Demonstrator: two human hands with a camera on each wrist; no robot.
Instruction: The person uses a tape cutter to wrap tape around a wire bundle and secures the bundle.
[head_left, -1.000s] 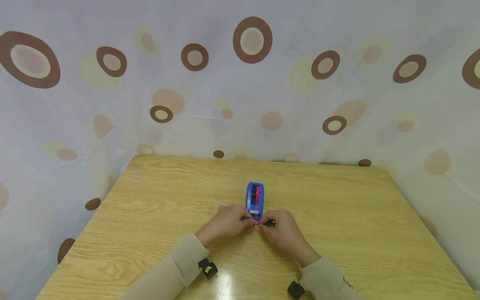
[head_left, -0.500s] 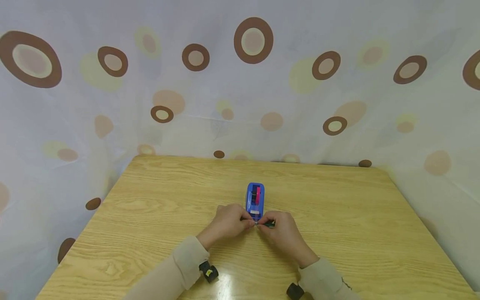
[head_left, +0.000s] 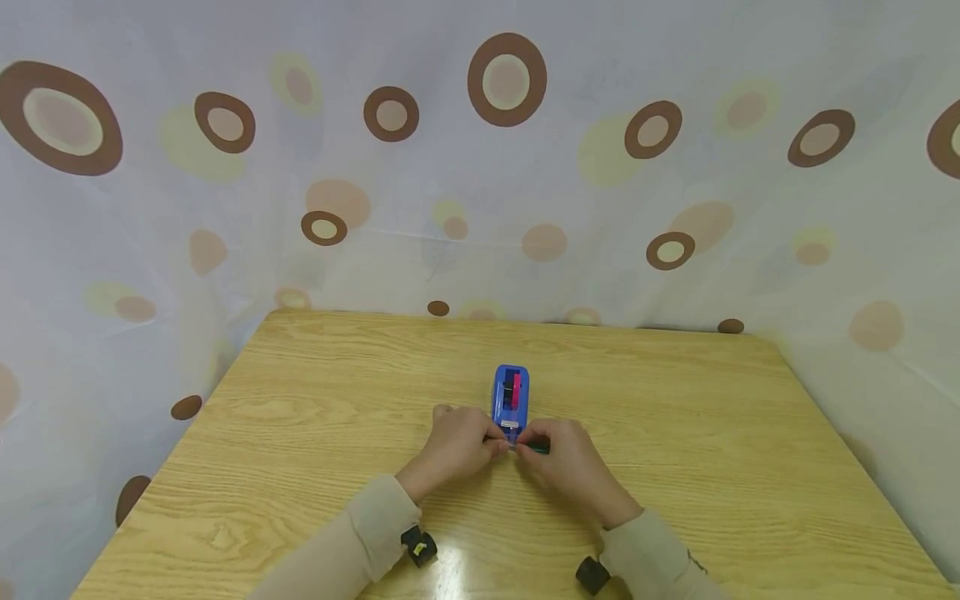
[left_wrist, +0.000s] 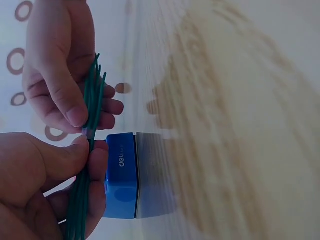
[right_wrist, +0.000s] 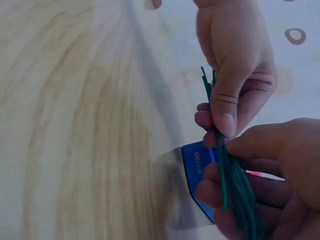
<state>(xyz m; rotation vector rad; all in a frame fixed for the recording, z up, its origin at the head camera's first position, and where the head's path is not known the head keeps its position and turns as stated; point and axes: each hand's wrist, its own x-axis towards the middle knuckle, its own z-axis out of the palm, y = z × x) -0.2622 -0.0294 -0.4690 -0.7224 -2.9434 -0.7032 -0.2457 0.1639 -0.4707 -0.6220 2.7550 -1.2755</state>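
A bundle of thin green wire-like stems [left_wrist: 94, 100] lies between my two hands. My left hand [head_left: 459, 442] pinches it with thumb and fingers. On the other side, my right hand [head_left: 570, 467] grips it the same way, stem ends lying across the fingers [right_wrist: 265, 192]. Both thumb tips nearly meet at a narrow band of what looks like clear tape [left_wrist: 88, 133] round the bundle. Just beyond the fingertips stands a blue tape dispenser [head_left: 510, 396] with a pink-cored roll. A strip seems to run from its front to the bundle; the fingers partly hide it.
The hands and dispenser are at the middle of a wood-grain table [head_left: 315, 375]. A pale curtain [head_left: 450, 183] with brown circles hangs behind and at both sides. Black wrist cameras [head_left: 420, 546] are strapped beneath the sleeves.
Both hands keep their pinch on the green stems in front of the dispenser, with only slight finger and wrist shifts. The dispenser stays where it was.
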